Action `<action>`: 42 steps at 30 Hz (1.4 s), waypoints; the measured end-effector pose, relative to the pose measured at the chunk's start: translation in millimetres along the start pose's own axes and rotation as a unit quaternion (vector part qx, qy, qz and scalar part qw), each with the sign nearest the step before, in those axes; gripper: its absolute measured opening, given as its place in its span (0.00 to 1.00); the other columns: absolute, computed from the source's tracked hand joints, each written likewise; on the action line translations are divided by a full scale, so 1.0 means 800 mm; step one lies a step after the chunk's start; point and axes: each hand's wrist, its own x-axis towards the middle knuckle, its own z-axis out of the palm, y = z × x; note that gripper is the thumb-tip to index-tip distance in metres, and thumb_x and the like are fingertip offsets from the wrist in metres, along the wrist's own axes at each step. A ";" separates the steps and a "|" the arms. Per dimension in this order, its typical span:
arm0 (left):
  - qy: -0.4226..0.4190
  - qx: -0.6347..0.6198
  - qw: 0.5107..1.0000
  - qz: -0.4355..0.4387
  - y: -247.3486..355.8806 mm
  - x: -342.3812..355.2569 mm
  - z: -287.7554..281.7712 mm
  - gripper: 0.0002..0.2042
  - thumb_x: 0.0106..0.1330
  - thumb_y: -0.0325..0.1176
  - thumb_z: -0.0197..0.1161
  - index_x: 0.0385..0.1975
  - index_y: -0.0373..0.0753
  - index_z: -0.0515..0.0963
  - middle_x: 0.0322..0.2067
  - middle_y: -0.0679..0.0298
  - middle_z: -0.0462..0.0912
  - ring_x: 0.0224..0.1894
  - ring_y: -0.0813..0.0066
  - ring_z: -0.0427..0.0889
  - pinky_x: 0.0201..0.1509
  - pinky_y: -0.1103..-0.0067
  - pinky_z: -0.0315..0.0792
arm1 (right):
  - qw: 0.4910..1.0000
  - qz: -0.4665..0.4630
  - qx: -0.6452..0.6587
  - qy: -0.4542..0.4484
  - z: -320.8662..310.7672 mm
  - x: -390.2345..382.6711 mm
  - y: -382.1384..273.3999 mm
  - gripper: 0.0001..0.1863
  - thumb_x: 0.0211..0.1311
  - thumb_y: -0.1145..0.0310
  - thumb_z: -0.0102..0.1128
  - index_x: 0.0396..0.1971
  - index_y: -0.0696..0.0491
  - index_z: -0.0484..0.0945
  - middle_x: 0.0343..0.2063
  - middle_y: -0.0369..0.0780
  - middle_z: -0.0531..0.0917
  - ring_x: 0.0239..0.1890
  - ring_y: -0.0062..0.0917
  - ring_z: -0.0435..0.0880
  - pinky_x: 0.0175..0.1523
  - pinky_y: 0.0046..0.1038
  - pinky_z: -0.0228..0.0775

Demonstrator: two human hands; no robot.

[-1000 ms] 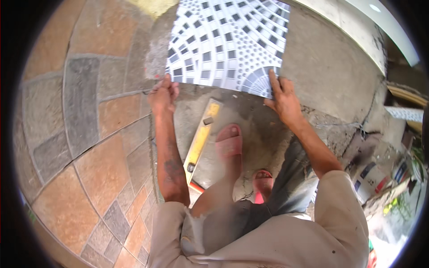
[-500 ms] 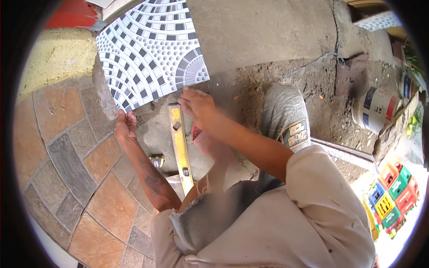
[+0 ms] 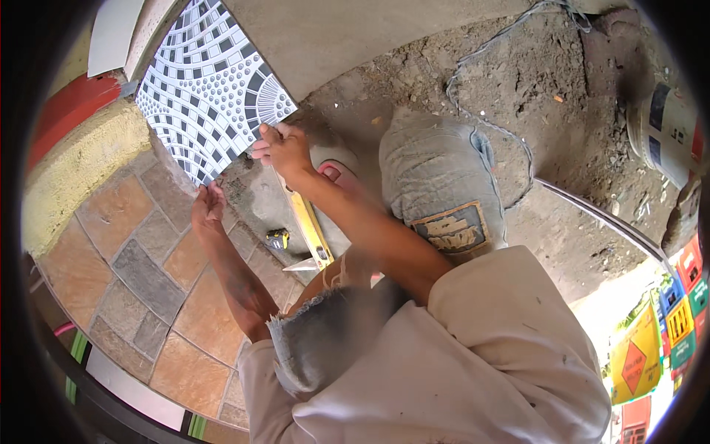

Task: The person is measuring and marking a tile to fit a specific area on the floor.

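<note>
A square tile (image 3: pixel 211 96) with a white, grey and black mosaic pattern lies at the upper left, beside a yellow wall base. My left hand (image 3: pixel 210 205) pinches its near corner with the fingertips. At the right part of the near edge, my right hand (image 3: pixel 285 150) is closed on the tile, its fingers curled and partly hidden beneath. Under my right forearm, a yellow spirit level (image 3: pixel 310 229) lies on the grey ground, its far end covered by the hand. A small black and yellow tape measure (image 3: pixel 277 238) sits left of the level.
Orange and grey stone-look paving (image 3: pixel 151 277) spreads at the left. Yellow rough plaster (image 3: pixel 89 166) borders the tile's left. A pale trowel blade (image 3: pixel 299 265) lies near the level. Loose soil (image 3: pixel 547 96), a string (image 3: pixel 488 122) and a white bucket (image 3: pixel 665 133) are at the right.
The view has turned, so the surroundings sit differently in the picture. My right hand has come closer against the tile's near edge; the left stays at the corner.
</note>
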 end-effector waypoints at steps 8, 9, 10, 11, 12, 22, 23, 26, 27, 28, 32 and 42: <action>-0.054 -0.013 0.994 -0.098 -0.083 -0.024 0.083 0.13 0.74 0.26 0.45 0.55 0.27 0.66 0.48 0.43 0.77 0.45 0.51 0.79 0.41 0.63 0.78 | 0.993 0.022 0.047 -0.109 -0.067 0.039 0.044 0.22 0.70 0.53 0.56 0.46 0.59 0.74 0.41 0.45 0.82 0.42 0.29 0.83 0.42 0.28 0.78; -0.085 -0.002 0.995 -0.053 -0.060 -0.027 0.084 0.14 0.75 0.26 0.44 0.56 0.27 0.66 0.49 0.42 0.77 0.47 0.51 0.79 0.42 0.62 0.78 | 0.989 0.026 0.051 -0.136 -0.046 0.035 0.042 0.22 0.70 0.53 0.56 0.46 0.59 0.74 0.41 0.45 0.82 0.42 0.29 0.83 0.42 0.28 0.78; -0.099 0.004 0.994 -0.051 -0.055 -0.045 0.072 0.14 0.74 0.25 0.45 0.55 0.26 0.66 0.49 0.42 0.77 0.49 0.50 0.79 0.43 0.63 0.78 | 0.989 0.047 0.089 -0.109 -0.035 0.032 0.042 0.21 0.70 0.54 0.56 0.46 0.60 0.74 0.40 0.46 0.82 0.41 0.30 0.84 0.42 0.30 0.79; -0.118 0.007 0.992 -0.052 -0.063 -0.060 0.065 0.14 0.73 0.25 0.45 0.55 0.26 0.66 0.50 0.42 0.77 0.50 0.50 0.79 0.44 0.63 0.78 | 0.987 0.063 0.122 -0.079 -0.027 0.029 0.041 0.21 0.70 0.55 0.56 0.45 0.61 0.74 0.39 0.47 0.82 0.39 0.31 0.84 0.42 0.31 0.80; -0.126 0.005 0.991 -0.036 -0.031 -0.082 0.031 0.14 0.73 0.24 0.46 0.54 0.25 0.67 0.50 0.42 0.77 0.52 0.50 0.79 0.45 0.64 0.78 | 0.989 0.069 0.120 -0.046 0.011 0.002 0.043 0.21 0.71 0.55 0.55 0.44 0.61 0.74 0.38 0.48 0.83 0.37 0.32 0.84 0.42 0.33 0.81; -0.062 -0.187 0.978 0.062 0.109 -0.145 -0.280 0.12 0.73 0.24 0.46 0.51 0.27 0.70 0.48 0.47 0.79 0.50 0.55 0.82 0.46 0.68 0.77 | 0.999 0.031 -0.032 0.023 0.124 -0.196 0.072 0.24 0.76 0.59 0.43 0.53 0.69 0.64 0.47 0.62 0.77 0.48 0.48 0.82 0.52 0.37 0.82; -0.050 -0.208 0.976 0.041 0.128 -0.139 -0.323 0.13 0.72 0.25 0.46 0.52 0.27 0.69 0.49 0.47 0.78 0.50 0.54 0.82 0.46 0.68 0.77 | 0.997 0.054 -0.042 0.018 0.139 -0.219 0.076 0.24 0.77 0.59 0.40 0.54 0.69 0.64 0.48 0.61 0.77 0.48 0.48 0.82 0.52 0.36 0.82; -0.060 -0.234 0.970 0.008 0.181 -0.121 -0.382 0.15 0.72 0.27 0.46 0.55 0.28 0.67 0.49 0.47 0.78 0.49 0.53 0.81 0.45 0.68 0.77 | 0.995 0.061 -0.073 -0.007 0.138 -0.224 0.082 0.25 0.78 0.58 0.36 0.55 0.69 0.64 0.49 0.60 0.78 0.49 0.48 0.82 0.53 0.38 0.81; -0.058 -0.232 0.971 0.004 0.193 -0.117 -0.399 0.16 0.73 0.28 0.46 0.56 0.28 0.66 0.50 0.46 0.77 0.49 0.52 0.81 0.44 0.69 0.77 | 0.992 0.084 -0.093 -0.005 0.144 -0.227 0.085 0.26 0.78 0.58 0.36 0.55 0.69 0.64 0.48 0.60 0.78 0.49 0.48 0.81 0.53 0.39 0.80; -0.075 -0.234 0.969 -0.007 0.200 -0.119 -0.389 0.16 0.73 0.28 0.46 0.56 0.28 0.66 0.50 0.46 0.77 0.49 0.52 0.81 0.44 0.69 0.77 | 0.986 0.072 -0.153 0.005 0.143 -0.233 0.076 0.27 0.78 0.57 0.36 0.56 0.71 0.62 0.48 0.59 0.78 0.50 0.49 0.81 0.53 0.40 0.80; -0.085 -0.109 0.990 -0.020 0.195 -0.122 -0.418 0.17 0.74 0.30 0.45 0.58 0.30 0.67 0.50 0.47 0.78 0.49 0.54 0.81 0.41 0.70 0.77 | 0.961 0.119 -0.241 0.068 0.169 -0.230 0.027 0.26 0.77 0.56 0.39 0.54 0.68 0.65 0.47 0.56 0.79 0.47 0.44 0.83 0.49 0.38 0.81; -0.157 -0.145 0.977 0.000 0.174 -0.034 -0.379 0.16 0.72 0.27 0.50 0.57 0.32 0.69 0.50 0.53 0.80 0.49 0.60 0.82 0.42 0.73 0.77 | 0.977 0.035 -0.197 0.067 0.187 -0.175 0.124 0.28 0.72 0.51 0.51 0.51 0.66 0.68 0.47 0.53 0.81 0.44 0.40 0.85 0.46 0.33 0.81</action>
